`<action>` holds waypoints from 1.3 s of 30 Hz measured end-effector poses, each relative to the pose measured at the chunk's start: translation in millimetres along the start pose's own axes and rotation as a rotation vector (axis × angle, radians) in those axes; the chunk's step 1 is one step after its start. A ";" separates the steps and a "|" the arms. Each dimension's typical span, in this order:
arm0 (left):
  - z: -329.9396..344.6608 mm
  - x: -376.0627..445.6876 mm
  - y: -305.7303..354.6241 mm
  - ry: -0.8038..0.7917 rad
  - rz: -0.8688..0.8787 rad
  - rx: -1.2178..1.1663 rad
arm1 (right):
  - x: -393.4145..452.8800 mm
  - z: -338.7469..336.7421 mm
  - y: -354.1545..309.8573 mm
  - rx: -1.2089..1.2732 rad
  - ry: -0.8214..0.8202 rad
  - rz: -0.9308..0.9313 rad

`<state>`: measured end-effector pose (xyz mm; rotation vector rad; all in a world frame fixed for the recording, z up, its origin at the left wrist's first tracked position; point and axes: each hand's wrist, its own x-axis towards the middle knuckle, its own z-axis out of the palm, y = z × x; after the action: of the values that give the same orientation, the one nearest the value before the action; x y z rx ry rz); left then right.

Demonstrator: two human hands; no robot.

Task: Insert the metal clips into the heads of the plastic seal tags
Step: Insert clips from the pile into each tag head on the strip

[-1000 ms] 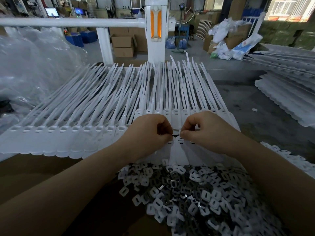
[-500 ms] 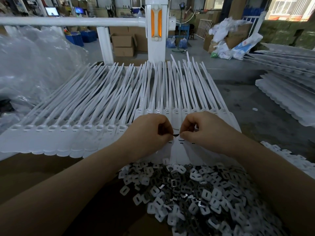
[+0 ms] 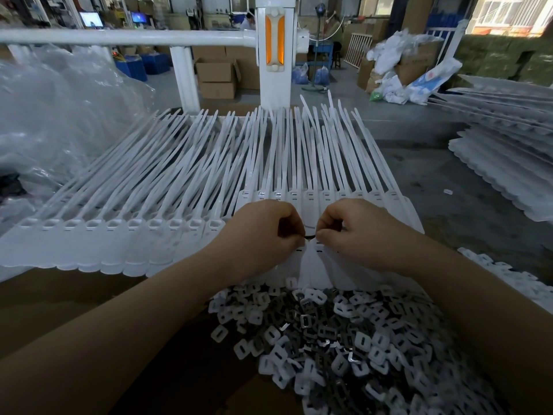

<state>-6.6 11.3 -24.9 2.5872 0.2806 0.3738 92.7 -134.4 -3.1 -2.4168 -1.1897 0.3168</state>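
At the far left, a heap of clear plastic bags (image 3: pixel 59 121) lies beside the work area. Next to it, a long row of white seal tags (image 3: pixel 125 232) lies flat with the heads toward the person and the thin tails fanning away toward a white rail (image 3: pixel 119 37). The heads in this left row show open square slots.

Toward the middle, the left hand (image 3: pixel 254 235) rests on a second, higher batch of seal tags (image 3: pixel 314 196), its fingers curled into a loose fist with the thumb and forefinger pressed together at the tip. A small dark sliver shows between the two hands, right at the fingertips; it looks like a metal clip, but it is too small to tell which hand has it. The right hand (image 3: pixel 362 232) is curled the same way, its fingertips nearly touching those of the left hand, and both pinch down at one tag head (image 3: pixel 309 250) in the front row.

Below the hands, nearer the person, a loose pile of metal clips (image 3: pixel 344 339) spreads over a brown cardboard surface (image 3: pixel 74 301), mixed with small white plastic pieces.

At the right, more stacks of white tags (image 3: pixel 502 163) lie on the grey floor (image 3: pixel 443 211), well apart from the hands.
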 end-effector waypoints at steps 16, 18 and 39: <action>-12.9 -5.4 -4.2 -0.091 0.395 0.288 | 4.5 0.5 13.0 0.336 0.084 0.043; -13.1 -5.1 -4.9 -0.104 0.418 0.324 | 5.0 1.2 13.1 0.340 0.072 0.035; -12.9 -3.0 1.4 -0.116 0.604 0.598 | 4.4 3.9 10.8 0.274 0.063 0.019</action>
<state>-13.3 15.1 -14.0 3.2367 -0.5280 0.3843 101.5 -135.7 -11.7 -2.1853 -1.0236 0.3800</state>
